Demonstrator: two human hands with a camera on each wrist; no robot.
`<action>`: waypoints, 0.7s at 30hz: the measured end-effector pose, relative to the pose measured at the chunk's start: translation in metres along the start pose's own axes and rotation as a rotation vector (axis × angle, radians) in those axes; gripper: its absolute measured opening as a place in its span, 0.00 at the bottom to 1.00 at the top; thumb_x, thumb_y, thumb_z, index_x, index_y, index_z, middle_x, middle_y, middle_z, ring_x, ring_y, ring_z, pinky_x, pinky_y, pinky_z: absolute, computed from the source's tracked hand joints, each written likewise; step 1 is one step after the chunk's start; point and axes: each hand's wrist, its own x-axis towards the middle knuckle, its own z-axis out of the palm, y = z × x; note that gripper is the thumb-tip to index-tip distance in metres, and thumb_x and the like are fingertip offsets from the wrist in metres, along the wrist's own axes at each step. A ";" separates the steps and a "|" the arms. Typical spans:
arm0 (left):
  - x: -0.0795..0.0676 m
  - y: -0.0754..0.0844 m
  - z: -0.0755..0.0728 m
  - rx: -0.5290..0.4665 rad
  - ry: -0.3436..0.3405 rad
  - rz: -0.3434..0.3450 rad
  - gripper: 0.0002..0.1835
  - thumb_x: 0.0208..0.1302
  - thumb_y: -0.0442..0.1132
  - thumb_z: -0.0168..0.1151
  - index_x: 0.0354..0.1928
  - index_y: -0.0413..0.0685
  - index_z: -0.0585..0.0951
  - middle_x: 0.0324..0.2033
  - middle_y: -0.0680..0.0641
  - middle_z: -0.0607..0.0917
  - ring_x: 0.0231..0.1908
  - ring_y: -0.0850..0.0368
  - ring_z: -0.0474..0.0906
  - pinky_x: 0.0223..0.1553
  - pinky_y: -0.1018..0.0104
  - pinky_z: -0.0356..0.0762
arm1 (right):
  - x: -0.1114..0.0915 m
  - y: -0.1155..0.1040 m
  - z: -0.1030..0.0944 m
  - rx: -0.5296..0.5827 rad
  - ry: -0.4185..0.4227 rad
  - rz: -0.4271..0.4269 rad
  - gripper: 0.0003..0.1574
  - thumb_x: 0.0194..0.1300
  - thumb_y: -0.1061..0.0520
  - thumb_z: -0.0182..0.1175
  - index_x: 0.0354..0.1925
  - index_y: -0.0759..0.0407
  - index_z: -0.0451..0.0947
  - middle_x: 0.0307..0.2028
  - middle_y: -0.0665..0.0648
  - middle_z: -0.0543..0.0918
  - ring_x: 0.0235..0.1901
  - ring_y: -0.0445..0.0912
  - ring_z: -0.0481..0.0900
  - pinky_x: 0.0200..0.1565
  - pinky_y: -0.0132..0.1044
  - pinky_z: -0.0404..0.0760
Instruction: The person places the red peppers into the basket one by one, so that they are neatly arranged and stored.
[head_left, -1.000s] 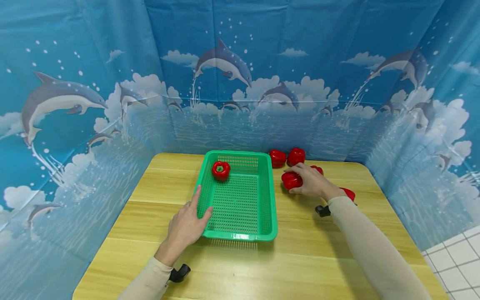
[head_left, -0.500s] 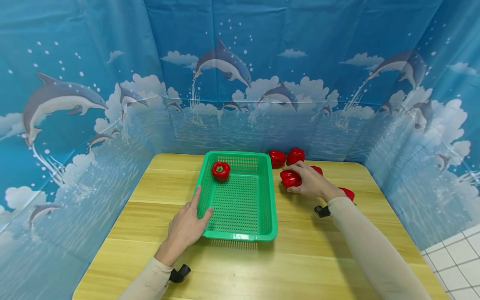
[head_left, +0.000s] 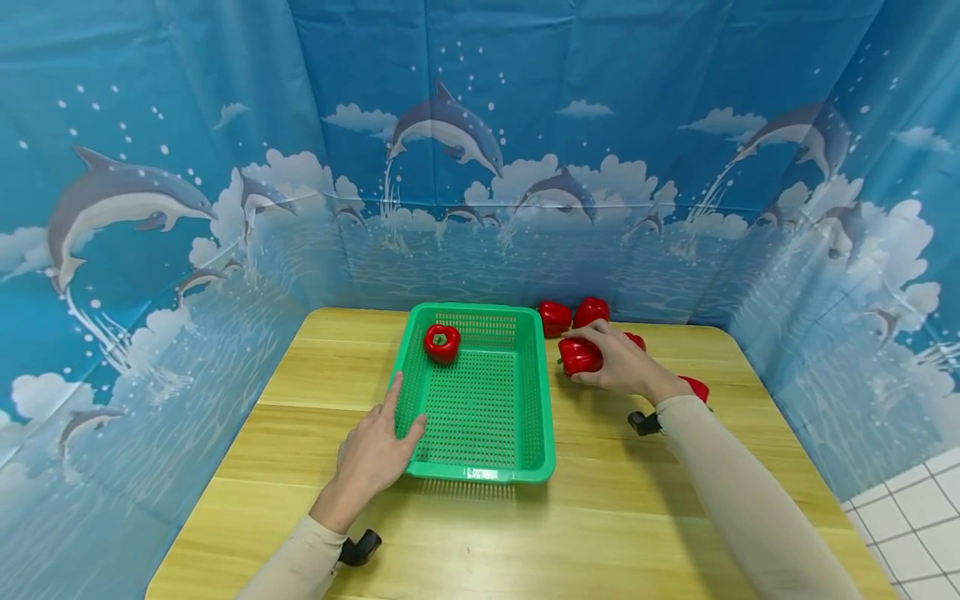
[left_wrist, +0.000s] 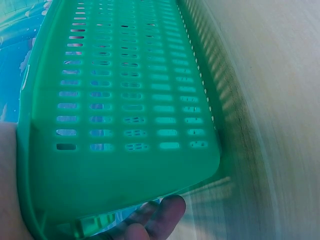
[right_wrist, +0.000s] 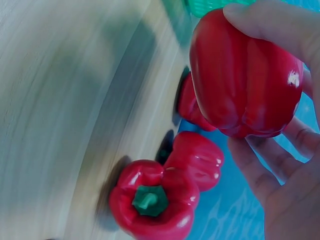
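My left hand [head_left: 375, 446] grips the near left corner of a green plastic basket [head_left: 549, 400]. Its thumb reaches over the rim, the index finger stretches along the left edge, and other fingers [left_wrist: 170, 215] show curled outside the wall in the left wrist view. Inside, at the far left, stands one red bell pepper [head_left: 442, 343]. To the right of the basket my right hand [head_left: 622, 362] holds another bell pepper [right_wrist: 245, 75], thumb on one side and fingers on the other. This pepper lies on its side in the grip, its green stem pointing toward the basket.
Two red bell peppers [head_left: 555, 318] sit by the curtain [head_left: 480, 250] at the back of the wooden table [head_left: 600, 517]. Another pepper [head_left: 636, 341] shows partly behind my right hand, and one more [head_left: 697, 388] lies beside the right wrist.
My right hand has shifted slightly left with the bell pepper, which has turned a little so its stem now shows. The left hand and the basket have stayed in place.
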 end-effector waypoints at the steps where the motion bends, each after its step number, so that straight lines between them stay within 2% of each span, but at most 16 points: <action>1: 0.000 0.000 0.000 0.000 0.000 0.000 0.51 0.88 0.60 0.64 0.98 0.60 0.48 0.55 0.31 0.91 0.24 0.51 0.75 0.22 0.58 0.72 | 0.000 0.000 0.000 0.002 0.004 -0.002 0.46 0.70 0.51 0.85 0.81 0.50 0.80 0.71 0.65 0.79 0.69 0.66 0.82 0.63 0.67 0.92; 15: 0.000 0.000 0.001 0.000 -0.003 0.003 0.52 0.87 0.59 0.65 0.98 0.60 0.48 0.51 0.33 0.91 0.23 0.51 0.74 0.21 0.59 0.71 | -0.001 -0.008 -0.006 0.023 0.016 -0.003 0.49 0.72 0.51 0.84 0.84 0.51 0.76 0.73 0.66 0.77 0.69 0.68 0.82 0.61 0.67 0.94; 21: 0.000 0.000 0.001 -0.006 -0.003 0.004 0.52 0.87 0.60 0.66 0.98 0.59 0.48 0.53 0.32 0.91 0.23 0.51 0.74 0.21 0.59 0.72 | -0.002 -0.014 -0.010 0.035 0.025 -0.005 0.49 0.73 0.51 0.83 0.85 0.48 0.76 0.75 0.65 0.76 0.68 0.68 0.83 0.59 0.66 0.95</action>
